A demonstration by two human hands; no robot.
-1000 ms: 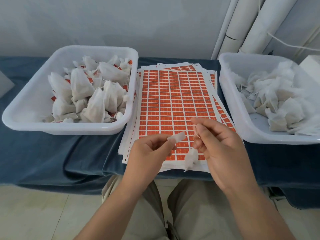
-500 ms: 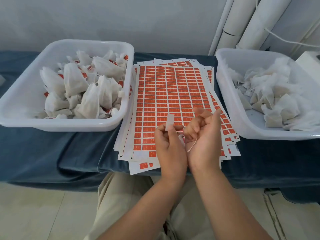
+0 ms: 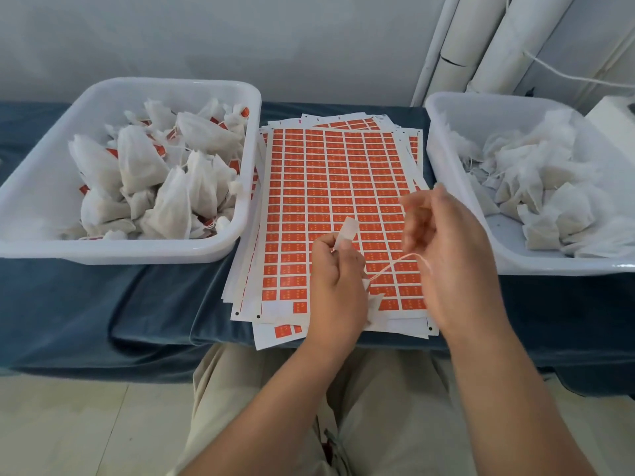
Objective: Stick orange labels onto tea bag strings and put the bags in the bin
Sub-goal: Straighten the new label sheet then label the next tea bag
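- Your left hand is curled up. Its thumb and finger pinch one small label, and the label sticks up with its pale side showing.
- The tea bag peeks out just under that same hand, over the front edge of the label sheets. It looks tucked against your palm.
- The string goes from the bag in a loose curve up to your right hand.
- Your right hand is half open, with its fingers bent. It is blurry, so I cannot tell if it really pinches the string or if the string only lies on it.
- The left bin holds bags with orange tags. The right bin holds plain white bags. So I think this bag goes left — once it has its tag.
- What could go wrong:
  - The string is slack. If it slips off your right hand, you have nothing firm to stick the label on.
  - The label is bare and sticky. It may fold shut on itself or cling to your finger — then it is wasted.
  - Press it on crooked, and it may miss the thin string.
  - Loosen your left hand, and the bag may drop into your lap.
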